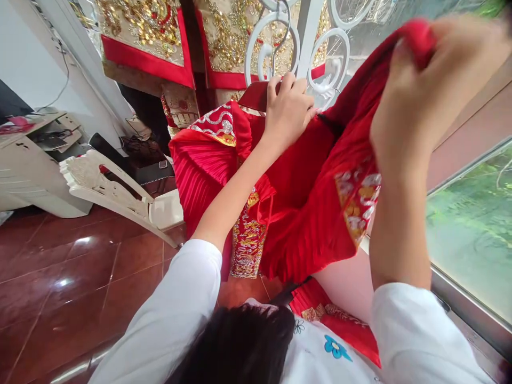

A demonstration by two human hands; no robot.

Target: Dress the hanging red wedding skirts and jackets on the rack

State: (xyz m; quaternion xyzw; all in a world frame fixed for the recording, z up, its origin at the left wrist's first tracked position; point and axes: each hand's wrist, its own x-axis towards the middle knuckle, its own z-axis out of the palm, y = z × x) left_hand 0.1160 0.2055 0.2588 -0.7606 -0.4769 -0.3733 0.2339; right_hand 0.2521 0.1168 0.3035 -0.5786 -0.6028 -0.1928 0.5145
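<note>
A red pleated garment (304,213) with gold and silver embroidery hangs in front of me by the window. My left hand (288,109) is closed on its upper edge near the middle, fingers curled over the red cloth. My right hand (424,90) is raised higher at the right, pinching a bunched fold of the same red cloth. Both arms wear white sleeves. More red embroidered cloth (336,320) lies low, near my body.
A white curled metal grille (276,42) stands behind the garment. Gold-embroidered red garments (148,37) hang at the back. A white plastic chair (120,192) lies tipped on the brown tiled floor (72,277). A white desk (28,165) stands left. A window (472,229) runs along the right.
</note>
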